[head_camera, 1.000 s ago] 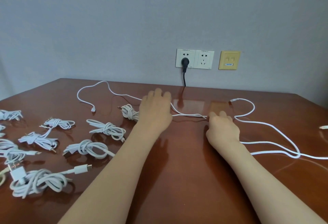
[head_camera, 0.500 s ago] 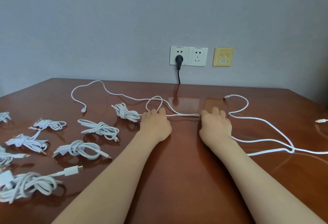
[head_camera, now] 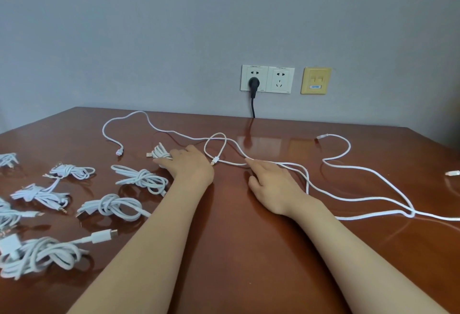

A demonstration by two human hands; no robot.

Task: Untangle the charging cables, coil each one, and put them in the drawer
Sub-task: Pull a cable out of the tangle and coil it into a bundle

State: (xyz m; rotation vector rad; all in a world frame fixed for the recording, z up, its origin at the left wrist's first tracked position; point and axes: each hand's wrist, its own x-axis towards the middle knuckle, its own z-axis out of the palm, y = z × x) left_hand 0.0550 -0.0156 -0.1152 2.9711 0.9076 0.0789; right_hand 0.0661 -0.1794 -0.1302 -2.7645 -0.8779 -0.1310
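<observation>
Looking down over a glossy reddish-brown wooden table (head_camera: 236,239) set against a plain grey wall (head_camera: 174,27). On the wall beyond the far edge: a white double socket plate (head_camera: 267,79) with a black plug (head_camera: 253,82) in its left outlet, and just right of it a yellowish wall plate (head_camera: 315,80).

Crowding the left side: knotted bundles of white cable (head_camera: 142,179), lying apart from one another from the near edge to mid-table.

Sprawled across the far middle: a loose thin white charging cable (head_camera: 219,134), looping once between the two hands, one plug end lying far left. Snaking over the right side: a thicker braided white cable (head_camera: 410,213), crossing the thin one near the right wrist and running off the right edge.

Left hand (head_camera: 189,167) palm down at mid-table, fingers fairly straight and pointing left, tips resting on a small coiled white cable bundle (head_camera: 160,152) just beyond the knotted ones; no visible curl round it.

Right hand (head_camera: 271,184) palm down, right of the loop, fingers stretched out and slightly spread, index tip pressing the thin cable to the table, the same cable running along the far side of the knuckles. Cannot tell whether anything is pinched underneath.
</observation>
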